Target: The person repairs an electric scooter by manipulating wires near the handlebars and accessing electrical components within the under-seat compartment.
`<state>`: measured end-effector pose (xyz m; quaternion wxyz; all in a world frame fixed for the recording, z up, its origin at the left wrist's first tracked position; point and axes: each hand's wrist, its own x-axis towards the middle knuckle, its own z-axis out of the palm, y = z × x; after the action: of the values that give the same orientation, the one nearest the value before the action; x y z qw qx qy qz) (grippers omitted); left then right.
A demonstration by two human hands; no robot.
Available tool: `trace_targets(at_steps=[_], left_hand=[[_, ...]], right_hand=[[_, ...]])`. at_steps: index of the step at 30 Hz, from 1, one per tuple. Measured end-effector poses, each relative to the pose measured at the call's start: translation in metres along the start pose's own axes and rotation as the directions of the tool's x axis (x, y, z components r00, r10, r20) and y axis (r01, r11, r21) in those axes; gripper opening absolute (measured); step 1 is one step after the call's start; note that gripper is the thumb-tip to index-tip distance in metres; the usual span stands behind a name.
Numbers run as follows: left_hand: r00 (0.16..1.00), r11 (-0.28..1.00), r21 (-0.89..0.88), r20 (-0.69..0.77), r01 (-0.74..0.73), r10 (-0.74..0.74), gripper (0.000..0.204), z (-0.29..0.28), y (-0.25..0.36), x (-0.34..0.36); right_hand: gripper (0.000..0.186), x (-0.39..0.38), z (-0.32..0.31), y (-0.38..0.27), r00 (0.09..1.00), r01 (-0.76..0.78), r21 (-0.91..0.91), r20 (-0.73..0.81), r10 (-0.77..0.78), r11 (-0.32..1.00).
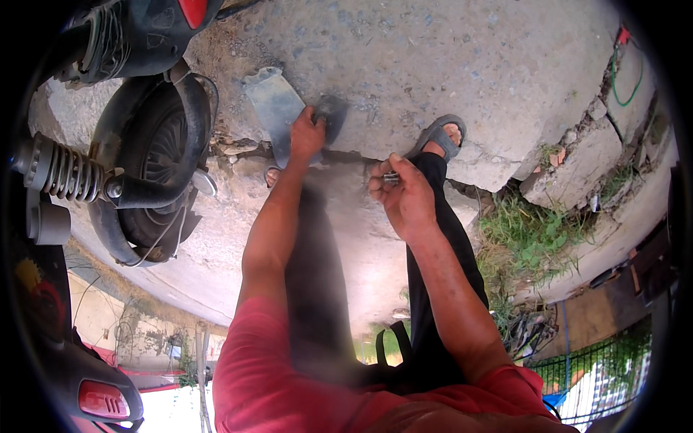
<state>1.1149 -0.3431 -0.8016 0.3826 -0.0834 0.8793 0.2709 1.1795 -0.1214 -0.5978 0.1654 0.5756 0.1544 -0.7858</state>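
My left hand (308,135) is closed on the edge of a flat grey plastic-looking panel (278,101), held low over the concrete. A dark, rounded piece (332,112) shows just beside these fingers; whether it belongs to the panel I cannot tell. My right hand (404,195) is turned palm up in front of my right leg, its fingers curled around small metal pieces (390,177) that look like bolts. To the left of my left hand stands a scooter wheel (162,155) inside a curved black tube frame (195,108).
A coil-spring shock absorber (68,169) and the scooter's dark body (148,36) fill the left side. My sandalled right foot (442,137) rests on cracked concrete (404,65). Grass (534,227) and broken slabs (570,166) lie at right, with a green wire (626,86) beyond.
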Motion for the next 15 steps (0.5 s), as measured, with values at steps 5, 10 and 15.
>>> trace_targets(at_steps=[5, 10, 15], left_hand=[[0.984, 0.982, 0.140, -0.103, -0.129, 0.144, 0.026, 0.012, -0.012, -0.010], [0.990, 0.965, 0.251, -0.092, -0.079, 0.105, 0.028, 0.017, -0.010, 0.002], [0.997, 0.969, 0.247, -0.075, 0.018, 0.000, 0.029, 0.018, -0.009, 0.017]], right_hand=[[0.026, 0.000, -0.001, 0.000, 1.000, -0.009, -0.002, 0.000, 0.009, 1.000], [0.026, -0.001, -0.002, 0.000, 1.000, -0.001, 0.006, 0.021, 0.001, 1.000], [0.026, -0.003, 0.000, -0.002, 1.000, -0.014, -0.005, 0.007, 0.014, 1.000]])
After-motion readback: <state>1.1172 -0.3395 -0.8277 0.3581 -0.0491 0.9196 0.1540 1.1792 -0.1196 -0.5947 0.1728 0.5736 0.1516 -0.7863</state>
